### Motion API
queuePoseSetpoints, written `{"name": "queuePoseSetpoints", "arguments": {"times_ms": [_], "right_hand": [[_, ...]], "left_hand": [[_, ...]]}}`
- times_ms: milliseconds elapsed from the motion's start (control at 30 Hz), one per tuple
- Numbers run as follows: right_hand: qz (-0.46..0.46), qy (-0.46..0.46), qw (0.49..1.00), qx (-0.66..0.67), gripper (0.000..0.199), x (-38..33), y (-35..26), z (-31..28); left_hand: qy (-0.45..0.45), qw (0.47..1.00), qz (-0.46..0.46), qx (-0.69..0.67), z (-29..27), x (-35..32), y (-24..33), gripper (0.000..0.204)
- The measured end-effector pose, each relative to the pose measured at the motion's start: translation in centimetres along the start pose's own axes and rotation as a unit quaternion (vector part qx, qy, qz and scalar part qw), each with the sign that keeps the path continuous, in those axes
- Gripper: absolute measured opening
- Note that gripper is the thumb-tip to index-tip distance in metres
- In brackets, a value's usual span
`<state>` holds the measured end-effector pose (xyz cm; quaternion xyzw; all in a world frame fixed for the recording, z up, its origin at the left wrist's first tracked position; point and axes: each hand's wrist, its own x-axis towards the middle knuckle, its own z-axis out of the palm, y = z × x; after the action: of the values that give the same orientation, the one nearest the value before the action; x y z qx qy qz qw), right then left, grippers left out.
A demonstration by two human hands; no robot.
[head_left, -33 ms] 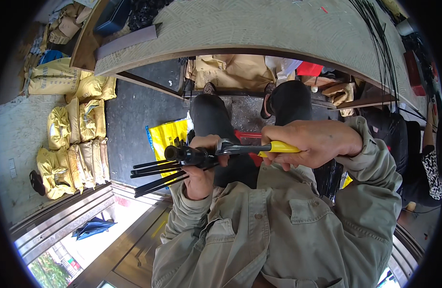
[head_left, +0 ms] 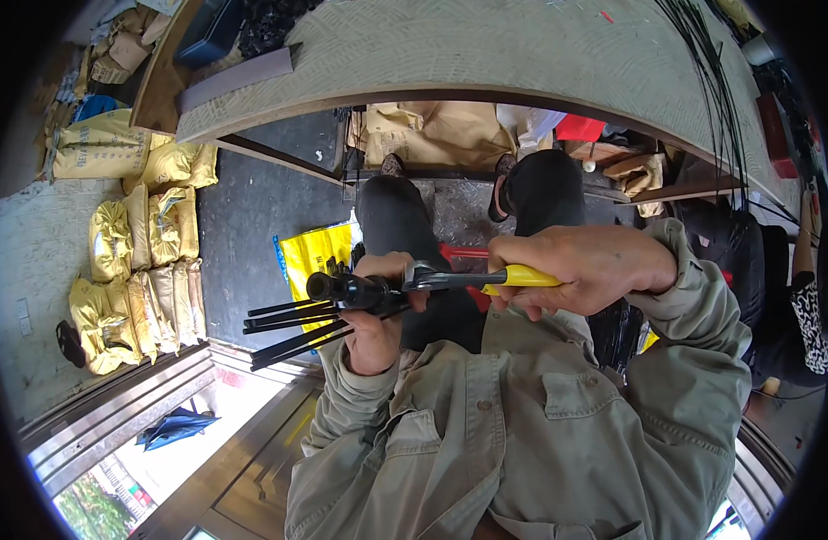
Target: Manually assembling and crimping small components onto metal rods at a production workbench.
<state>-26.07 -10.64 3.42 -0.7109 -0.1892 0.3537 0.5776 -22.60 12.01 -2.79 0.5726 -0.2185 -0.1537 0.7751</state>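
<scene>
My left hand is closed tight around a bundle of black rods at the middle of the frame. The rods are thin, dark and straight, and they fan out a little toward the left where they leave my fist; a thicker black round end sits on top of them. My right hand is wrapped around the yellow handle of a pair of pliers, whose grey metal head reaches left and meets the bundle just beside my left thumb. I cannot tell how far the head bites in, because my fingers cover that spot.

Below my hands my knees in dark trousers stand over a yellow plastic bag on the dark floor. Stacked yellow sacks fill the left side. A pale workbench curves across the top, with long black wires lying on its right end.
</scene>
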Motion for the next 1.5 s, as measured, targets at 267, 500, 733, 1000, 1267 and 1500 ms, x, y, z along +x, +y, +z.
{"name": "queuePoseSetpoints", "arguments": {"times_ms": [267, 500, 733, 1000, 1267, 1500], "right_hand": [[-0.043, 0.011, 0.999, 0.005, 0.023, 0.4, 0.8, 1.3], [-0.046, 0.074, 0.994, -0.061, 0.026, 0.4, 1.6, 3.1], [-0.095, 0.154, 0.983, -0.036, 0.023, 1.5, 3.6, 4.3], [0.007, -0.049, 0.99, -0.136, 0.018, -2.3, -2.8, -1.7], [0.024, -0.07, 0.954, -0.292, 0.025, -2.8, -4.9, -2.3], [-0.017, 0.002, 0.971, -0.239, 0.026, -1.8, -3.3, -1.2]], "left_hand": [[-0.02, 1.0, 0.018, 0.009, -0.1, 0.0, 0.4, 0.064], [-0.015, 0.999, 0.02, 0.046, 0.5, -0.1, 0.8, 0.066], [0.059, 0.993, 0.029, 0.094, 0.5, -0.2, 0.1, 0.073], [-0.103, 0.994, -0.023, 0.043, 0.8, -0.2, 1.9, 0.075], [-0.091, 0.994, -0.026, 0.057, 0.9, -1.6, 1.5, 0.069], [-0.034, 0.997, -0.009, 0.072, 0.9, -0.9, 1.3, 0.068]]}}
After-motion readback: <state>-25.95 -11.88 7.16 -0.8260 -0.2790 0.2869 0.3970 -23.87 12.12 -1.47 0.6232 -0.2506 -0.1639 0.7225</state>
